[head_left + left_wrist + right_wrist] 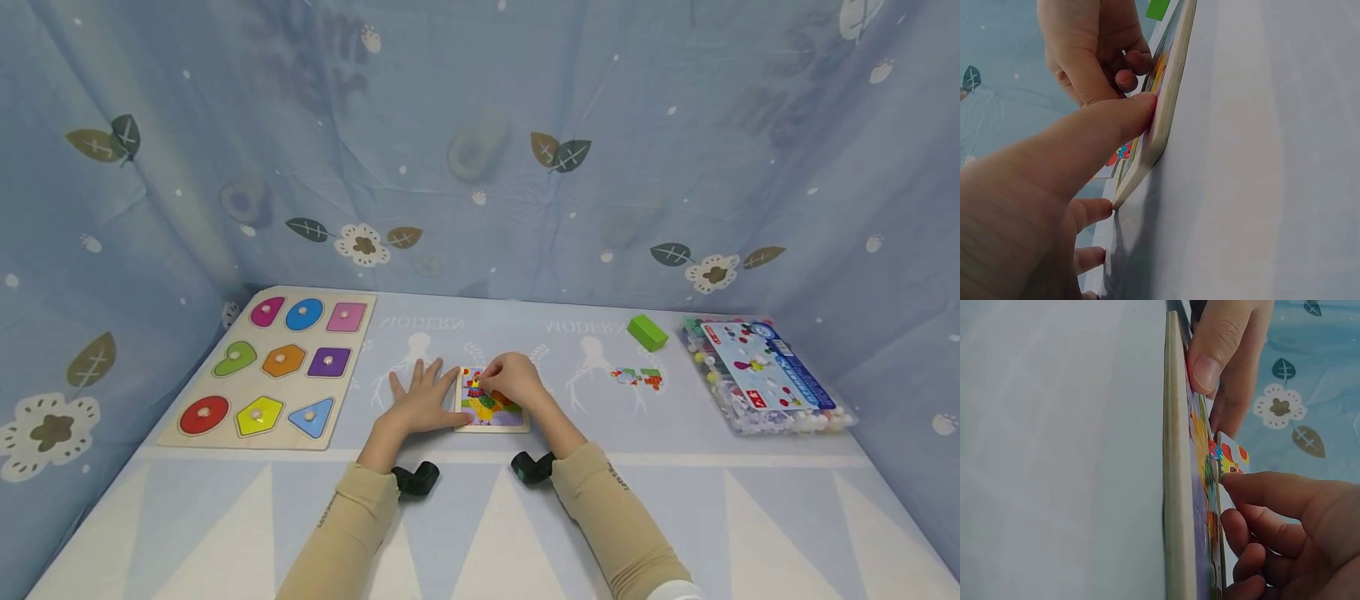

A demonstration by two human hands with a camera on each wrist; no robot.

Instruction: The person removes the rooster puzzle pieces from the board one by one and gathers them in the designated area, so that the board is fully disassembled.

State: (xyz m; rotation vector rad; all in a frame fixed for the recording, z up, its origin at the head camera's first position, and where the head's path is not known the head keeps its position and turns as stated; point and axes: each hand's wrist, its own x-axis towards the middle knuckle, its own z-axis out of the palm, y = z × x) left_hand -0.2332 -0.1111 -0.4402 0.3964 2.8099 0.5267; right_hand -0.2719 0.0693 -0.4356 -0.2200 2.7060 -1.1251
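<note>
Nearest lie two tan sleeves, the left (pixel 348 517) and the right (pixel 618 525), above a tabletop (pixel 637 500) covered in pale blue and white triangles. A black rounded device shows at each wrist, one at the left (pixel 417 479), one at the right (pixel 532 468).

Between the hands a small rectangular wooden puzzle board (pixel 495 429) lies flat, its pale rim framing a bright printed picture in purple, yellow, green and red. The left hand (pixel 422 405) has its fingers spread wide; its thumb presses the near left corner of the board and its index fingertip touches the left edge toward the far corner. The right hand (pixel 512 379) bends over the board, fingers curled, pinching a thin white piece printed in red and yellow (pixel 1234 457), which stands tilted just above the picture.

To the right, well apart from the board, small flat printed pieces (pixel 636 377) lie close together. On the far left is a large pale wooden board (pixel 259 335) with nine knobbed shapes in assorted colours. On the far right sits a clear plastic box of beads (pixel 765 375) with a blue and white printed label. Near it rests a bright green rectangular block (pixel 647 333). Behind everything hangs a blue curtain (pixel 480 100) patterned with white flowers and leaves.
</note>
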